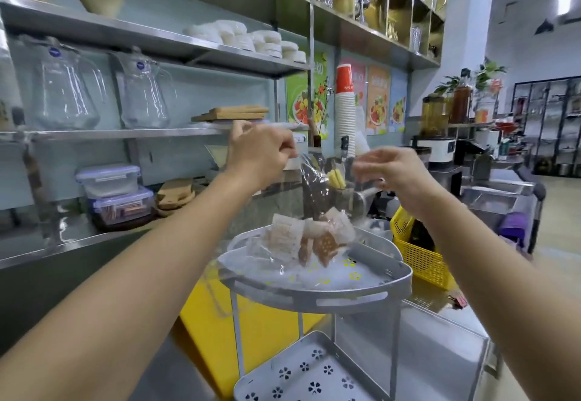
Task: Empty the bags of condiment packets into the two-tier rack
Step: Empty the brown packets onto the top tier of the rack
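A grey two-tier rack [361, 298] stands on the steel counter in front of me. Its upper tier holds several white and brown condiment packets [301, 237] and crumpled clear plastic. Above it hangs a clear plastic bag [314, 187] with dark brown contents, held upside down. My left hand [261, 152] pinches one upper corner of the bag. My right hand [390, 171] holds the other side, its fingers blurred. The lower tier [301, 372], with flower-shaped holes, shows nothing on it.
A yellow basket [421, 253] stands right of the rack, a yellow box [226, 331] behind its legs. Steel wall shelves on the left carry glass pitchers [66, 92], lidded boxes [116, 193] and boards. A paper cup stack [345, 108] rises behind my hands.
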A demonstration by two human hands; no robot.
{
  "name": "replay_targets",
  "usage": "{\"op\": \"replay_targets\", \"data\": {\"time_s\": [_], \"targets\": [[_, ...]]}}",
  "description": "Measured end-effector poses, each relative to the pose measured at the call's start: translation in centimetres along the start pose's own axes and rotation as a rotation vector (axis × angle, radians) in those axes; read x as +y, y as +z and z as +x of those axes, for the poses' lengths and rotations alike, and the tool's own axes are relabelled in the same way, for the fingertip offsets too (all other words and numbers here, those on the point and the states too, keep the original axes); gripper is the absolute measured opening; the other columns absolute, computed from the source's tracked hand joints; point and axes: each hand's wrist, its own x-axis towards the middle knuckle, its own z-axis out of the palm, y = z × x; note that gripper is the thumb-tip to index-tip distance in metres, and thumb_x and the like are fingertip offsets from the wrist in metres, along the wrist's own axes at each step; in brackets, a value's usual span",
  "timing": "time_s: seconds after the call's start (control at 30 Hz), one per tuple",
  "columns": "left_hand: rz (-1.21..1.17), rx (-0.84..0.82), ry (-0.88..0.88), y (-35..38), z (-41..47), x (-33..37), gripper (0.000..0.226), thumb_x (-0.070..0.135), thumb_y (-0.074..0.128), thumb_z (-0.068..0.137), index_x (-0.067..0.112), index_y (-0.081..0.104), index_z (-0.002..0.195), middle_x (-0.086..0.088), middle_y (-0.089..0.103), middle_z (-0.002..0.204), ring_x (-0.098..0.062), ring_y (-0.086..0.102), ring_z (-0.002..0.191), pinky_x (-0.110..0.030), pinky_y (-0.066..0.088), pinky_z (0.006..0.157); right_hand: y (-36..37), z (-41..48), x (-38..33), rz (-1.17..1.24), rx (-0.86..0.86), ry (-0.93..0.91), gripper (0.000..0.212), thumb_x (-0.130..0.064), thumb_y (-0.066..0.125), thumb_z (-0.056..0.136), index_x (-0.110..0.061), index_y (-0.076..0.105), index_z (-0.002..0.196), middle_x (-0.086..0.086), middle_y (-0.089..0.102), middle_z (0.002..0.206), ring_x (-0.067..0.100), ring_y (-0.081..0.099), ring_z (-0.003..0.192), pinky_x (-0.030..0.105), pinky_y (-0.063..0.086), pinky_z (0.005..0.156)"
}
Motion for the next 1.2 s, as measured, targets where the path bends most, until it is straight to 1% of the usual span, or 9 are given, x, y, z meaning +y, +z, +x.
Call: {"op": "replay_targets", "data": {"time_s": [0.07,0.23,0.33,0.4,0.47,0.53,0.67,0.83,1.2], "targets": [[0.061,0.034,0.009,0.5,-1.1,-1.1,0.014,0.036,0.061,0.083,0.027,0.066,0.093,0.008,0.066,0.098,-0.017,0.052,0.102,-0.041,0.018,0.101,0.6,-0.4,1.2,0.017,0.001,-0.001,0.005,-0.003,0.069,0.076,-0.009,0.068,0.077,-0.002,0.068,0.062,0.006,0.06,0.055,0.02,0.046,0.058],[0.01,0.196,-0.316,1.2,-4.0,-5.9,0.105,0.056,0.077,0.056,0.025,0.021,0.139,-0.012,0.027,0.146,-0.029,0.028,0.131,-0.051,0.019,0.107,0.7,-0.2,1.3,0.184,0.122,-0.108,0.014,0.004,0.067,0.075,-0.009,0.066,0.071,-0.005,0.066,0.049,0.006,0.059,0.048,0.015,0.048,0.049],[-0.623,-0.01,-0.673,1.1,-5.7,-8.1,0.124,0.049,0.083,0.045,0.03,0.007,0.141,-0.015,0.031,0.147,-0.03,0.036,0.131,-0.052,0.033,0.106,0.3,-0.1,1.1,0.202,0.086,-0.107,0.013,0.0,0.068,0.076,-0.012,0.066,0.072,-0.008,0.068,0.052,0.006,0.059,0.05,0.015,0.049,0.052],[-0.997,-0.242,-0.801,1.2,-6.9,-9.0,0.105,0.037,0.081,0.05,0.021,0.026,0.137,-0.012,0.063,0.122,-0.022,0.063,0.104,-0.038,0.047,0.088,0.5,-0.2,1.6,0.234,0.088,-0.1,0.011,-0.003,0.068,0.077,-0.014,0.066,0.073,-0.008,0.069,0.054,0.006,0.06,0.052,0.015,0.05,0.053],[-0.971,-0.382,-0.776,1.6,-7.6,-9.6,0.048,0.021,0.077,0.065,0.014,0.058,0.108,-0.003,0.076,0.081,-0.015,0.07,0.073,-0.025,0.049,0.064,1.0,-0.5,2.5,0.279,0.138,-0.066,0.008,-0.005,0.068,0.077,-0.013,0.066,0.077,-0.007,0.069,0.055,0.005,0.061,0.052,0.015,0.049,0.051],[-0.875,-0.433,-0.721,1.9,-8.0,-9.4,0.012,0.012,0.072,0.074,0.01,0.067,0.084,-0.003,0.074,0.063,-0.014,0.068,0.059,-0.016,0.046,0.045,1.5,-1.0,3.8,0.305,0.166,0.023,0.014,-0.008,0.07,0.076,-0.01,0.063,0.089,-0.004,0.07,0.063,0.009,0.062,0.056,0.019,0.047,0.051],[-0.838,-0.494,-0.68,1.7,-8.2,-9.7,0.015,0.01,0.074,0.072,0.009,0.069,0.086,-0.008,0.075,0.077,-0.012,0.071,0.068,-0.014,0.05,0.05,2.2,-2.6,6.5,0.275,0.007,0.204,0.034,0.0,0.069,0.074,0.0,0.057,0.106,0.014,0.067,0.086,0.02,0.064,0.071,0.024,0.049,0.059],[-0.577,-0.602,-0.57,1.2,-8.8,-10.2,0.008,0.021,0.075,0.074,0.014,0.075,0.078,-0.007,0.074,0.081,-0.02,0.067,0.08,-0.031,0.052,0.079,2.6,-3.5,7.2,0.069,-0.062,0.214,0.003,-0.006,0.07,0.076,-0.003,0.071,0.075,0.012,0.063,0.067,0.017,0.055,0.061,0.022,0.049,0.059],[-0.791,-0.245,-0.576,-0.5,-4.0,-8.0,0.009,0.017,0.071,0.078,0.012,0.071,0.07,-0.003,0.072,0.065,-0.011,0.066,0.06,-0.023,0.051,0.058,1.5,0.7,-0.8,0.247,0.311,0.029,0.014,-0.013,0.069,0.079,-0.013,0.063,0.067,0.004,0.063,0.069,0.012,0.055,0.061,0.018,0.043,0.056]]}}
